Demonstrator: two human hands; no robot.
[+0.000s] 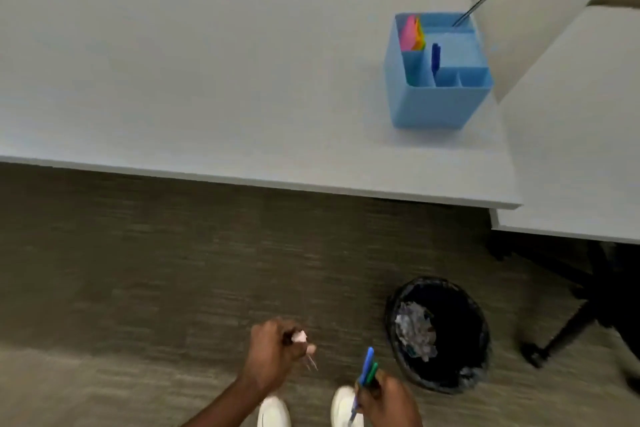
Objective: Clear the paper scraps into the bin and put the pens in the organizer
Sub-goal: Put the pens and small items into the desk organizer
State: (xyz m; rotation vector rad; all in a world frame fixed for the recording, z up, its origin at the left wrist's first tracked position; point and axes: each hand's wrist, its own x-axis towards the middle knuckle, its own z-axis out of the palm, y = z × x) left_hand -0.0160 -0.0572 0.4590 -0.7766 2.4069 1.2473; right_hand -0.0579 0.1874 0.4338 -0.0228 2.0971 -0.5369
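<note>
The left hand (273, 354) has its fingers curled tight around a pale paper scrap (299, 336); the right hand (388, 399) grips a blue pen (367, 366) and a green pen (373, 371). The bin (438, 334) stands on the carpet at two o'clock of the hands, the blue organizer (436, 104) on the desk (207, 80) at twelve

Above the carpet, the left hand (273, 354) grips a paper scrap (299, 336), the right hand (388, 402) beside it holds a blue pen (366, 366) and green pen (372, 371), with the black bin (438, 334) just right of both.
</note>
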